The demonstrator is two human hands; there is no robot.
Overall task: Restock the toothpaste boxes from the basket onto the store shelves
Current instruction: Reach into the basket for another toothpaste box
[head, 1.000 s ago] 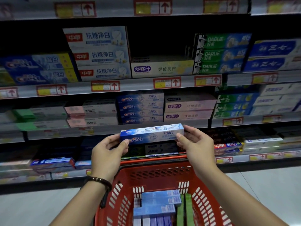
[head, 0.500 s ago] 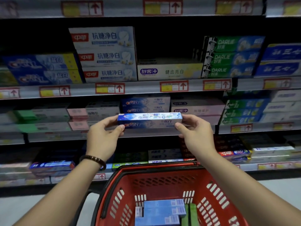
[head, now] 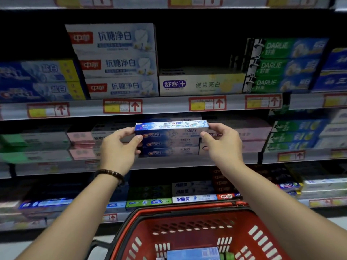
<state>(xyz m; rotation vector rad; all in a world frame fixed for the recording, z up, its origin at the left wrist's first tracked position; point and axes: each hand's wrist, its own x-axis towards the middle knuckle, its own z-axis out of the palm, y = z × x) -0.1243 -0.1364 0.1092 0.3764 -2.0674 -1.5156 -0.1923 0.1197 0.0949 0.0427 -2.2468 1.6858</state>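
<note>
Box [head: 171, 128] is a long skinny blue-and-white Crest one, logo on the front face, a row of tiny icons along the top. It lies level with its long axis left to right across the middle of the frame, logo end to the left, front facing the camera. Left hand [head: 120, 147] pinches the left end and right hand [head: 223, 145] the right end, thumbs in front. It's right on top of the matching stack [head: 169, 152] on the middle shelf [head: 169, 163]; can't tell if it's resting there. Red basket [head: 187, 228] at the bottom.
</note>
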